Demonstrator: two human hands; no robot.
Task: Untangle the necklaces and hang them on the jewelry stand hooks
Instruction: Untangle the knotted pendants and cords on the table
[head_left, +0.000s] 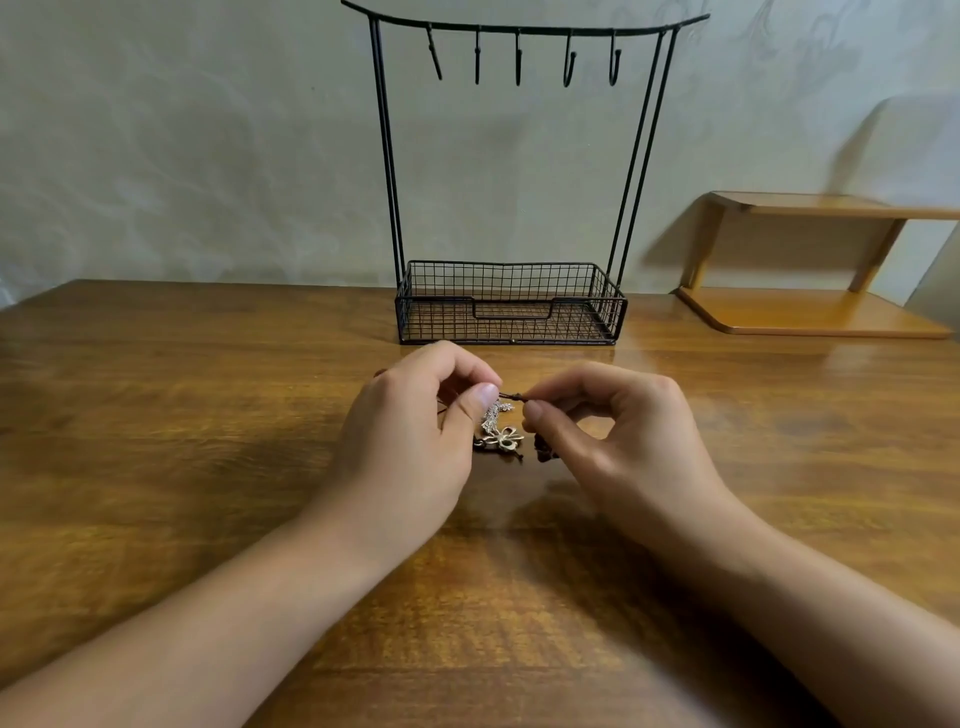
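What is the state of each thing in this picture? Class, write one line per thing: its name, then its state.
Left hand: pinching the dark cord.
Right hand: pinching the same cord.
Dark cord: held taut between both hands.
Necklaces: still tangled, bunched between the hands.
Hooks: all five bare.
Jewelry stand: upright on the table.
Wire basket: holds nothing.
Wooden shelf: bare.

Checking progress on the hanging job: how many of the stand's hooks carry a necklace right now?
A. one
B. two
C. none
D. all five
C: all five hooks on the jewelry stand are bare; both hands pinch the tangled necklaces over the table.
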